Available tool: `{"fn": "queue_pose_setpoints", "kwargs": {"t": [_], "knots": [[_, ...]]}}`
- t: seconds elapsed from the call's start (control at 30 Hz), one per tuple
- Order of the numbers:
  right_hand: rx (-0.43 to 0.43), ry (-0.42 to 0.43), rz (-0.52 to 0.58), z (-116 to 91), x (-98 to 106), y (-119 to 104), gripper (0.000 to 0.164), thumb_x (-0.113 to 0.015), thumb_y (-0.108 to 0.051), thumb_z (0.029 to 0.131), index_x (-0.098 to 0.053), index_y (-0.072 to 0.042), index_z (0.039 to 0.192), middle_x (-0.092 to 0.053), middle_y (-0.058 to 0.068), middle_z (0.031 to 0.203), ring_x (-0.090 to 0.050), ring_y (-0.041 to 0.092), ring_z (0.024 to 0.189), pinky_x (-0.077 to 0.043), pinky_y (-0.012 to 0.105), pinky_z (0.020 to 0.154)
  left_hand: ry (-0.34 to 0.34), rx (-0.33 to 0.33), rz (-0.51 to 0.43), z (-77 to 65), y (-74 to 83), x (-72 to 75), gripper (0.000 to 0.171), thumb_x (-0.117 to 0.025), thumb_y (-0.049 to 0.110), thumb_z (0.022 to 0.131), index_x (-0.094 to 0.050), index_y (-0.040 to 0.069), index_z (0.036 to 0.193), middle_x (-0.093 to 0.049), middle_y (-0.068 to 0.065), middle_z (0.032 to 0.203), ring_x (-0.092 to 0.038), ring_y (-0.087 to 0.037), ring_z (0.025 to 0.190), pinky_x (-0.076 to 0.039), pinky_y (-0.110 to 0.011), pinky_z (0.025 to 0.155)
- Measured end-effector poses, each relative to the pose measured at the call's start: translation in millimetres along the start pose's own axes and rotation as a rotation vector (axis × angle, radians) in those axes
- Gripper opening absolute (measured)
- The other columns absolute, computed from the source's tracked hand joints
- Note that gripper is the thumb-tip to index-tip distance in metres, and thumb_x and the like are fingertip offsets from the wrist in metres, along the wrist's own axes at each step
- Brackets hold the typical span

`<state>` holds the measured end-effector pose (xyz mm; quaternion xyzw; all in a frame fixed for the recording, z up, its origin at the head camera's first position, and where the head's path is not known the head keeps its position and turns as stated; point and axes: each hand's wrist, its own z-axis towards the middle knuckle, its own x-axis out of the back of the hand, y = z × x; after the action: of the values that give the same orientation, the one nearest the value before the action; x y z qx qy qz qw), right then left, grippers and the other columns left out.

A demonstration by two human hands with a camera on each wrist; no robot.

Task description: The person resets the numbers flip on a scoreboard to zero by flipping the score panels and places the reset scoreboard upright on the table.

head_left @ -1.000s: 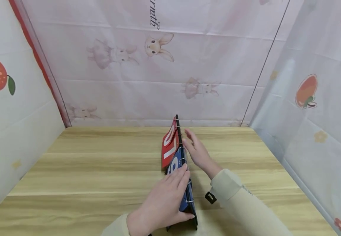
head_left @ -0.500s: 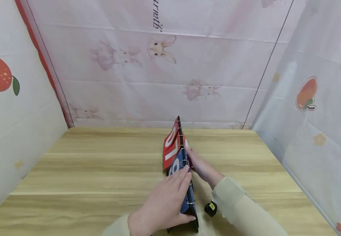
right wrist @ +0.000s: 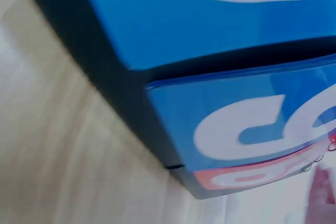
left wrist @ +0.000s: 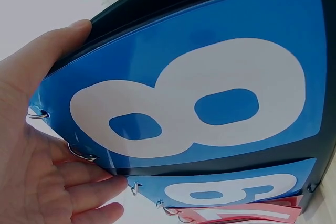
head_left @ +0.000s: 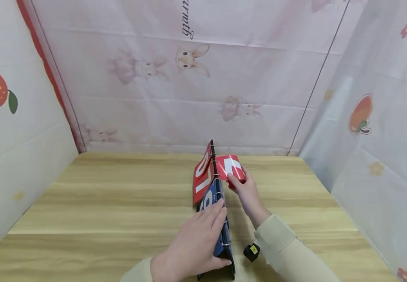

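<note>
A flip scoreboard (head_left: 214, 188) stands tent-like on the table, its red and blue number cards hung on metal rings along the top edge. My left hand (head_left: 198, 237) rests over its near end with fingers straight along the top and the thumb against the end edge. Beside that hand, a blue card with a white 8 (left wrist: 194, 98) fills the left wrist view. On the far right side, my right hand (head_left: 247, 192) pinches a red number card (head_left: 230, 166) that is lifted and curved outward. In the right wrist view, blue cards (right wrist: 231, 116) show; the pinched card cannot be made out.
Light wood table (head_left: 118, 211) surrounds the scoreboard. A printed curtain (head_left: 154, 121) hangs behind the table, with more fabric at the left and right. A small black device (head_left: 251, 252) with a yellow patch is beside the right cuff.
My right hand moves from beside the scoreboard to its red cards, then draws one outward to the right, bending it. The left hand stays in place on the near end.
</note>
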<state>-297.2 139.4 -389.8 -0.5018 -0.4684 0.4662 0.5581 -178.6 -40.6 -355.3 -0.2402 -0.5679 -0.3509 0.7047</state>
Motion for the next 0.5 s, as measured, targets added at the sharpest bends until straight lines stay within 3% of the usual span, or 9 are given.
{"fn": "queue_pose_setpoints", "kwargs": {"t": [0.13, 0.2, 0.37, 0.5], "knots": [[0.07, 0.033, 0.108, 2, -4, -5, 0.051, -0.062, -0.025, 0.089, -0.042, -0.006, 0.132, -0.054, 0.015, 0.123, -0.059, 0.019, 0.098, -0.054, 0.019, 0.077, 0.007, 0.001, 0.001, -2.1, -0.1, -1.9, 0.097, -0.061, 0.066, 0.072, -0.033, 0.003, 0.139, -0.032, -0.015, 0.147, -0.036, -0.027, 0.129, -0.041, -0.046, 0.1], [0.107, 0.042, 0.13, 3, -8, -11, 0.046, -0.063, -0.023, 0.089, -0.047, -0.005, 0.128, -0.057, 0.014, 0.119, -0.061, 0.018, 0.095, -0.054, 0.017, 0.073, 0.025, -0.003, 0.006, -2.2, -0.4, -3.0, 0.097, -0.061, 0.066, 0.071, -0.033, 0.003, 0.139, -0.032, -0.016, 0.147, -0.036, -0.027, 0.129, -0.041, -0.045, 0.099], [0.171, -0.026, 0.058, 2, -16, -25, 0.058, -0.064, -0.019, 0.088, -0.037, -0.014, 0.139, -0.05, 0.012, 0.13, -0.055, 0.022, 0.108, -0.051, 0.033, 0.089, 0.058, -0.023, 0.021, -0.8, -0.3, -3.9, 0.098, -0.062, 0.067, 0.071, -0.033, 0.001, 0.138, -0.033, -0.017, 0.146, -0.037, -0.028, 0.128, -0.042, -0.045, 0.099], [0.309, -0.116, -0.096, 0, -22, -32, 0.061, -0.065, -0.009, 0.086, -0.036, -0.017, 0.14, -0.043, 0.012, 0.136, -0.055, 0.025, 0.111, -0.048, 0.043, 0.091, 0.077, -0.032, 0.036, 0.5, -1.0, -3.9, 0.099, -0.063, 0.066, 0.071, -0.033, -0.001, 0.138, -0.033, -0.018, 0.146, -0.037, -0.029, 0.128, -0.042, -0.045, 0.099]]}}
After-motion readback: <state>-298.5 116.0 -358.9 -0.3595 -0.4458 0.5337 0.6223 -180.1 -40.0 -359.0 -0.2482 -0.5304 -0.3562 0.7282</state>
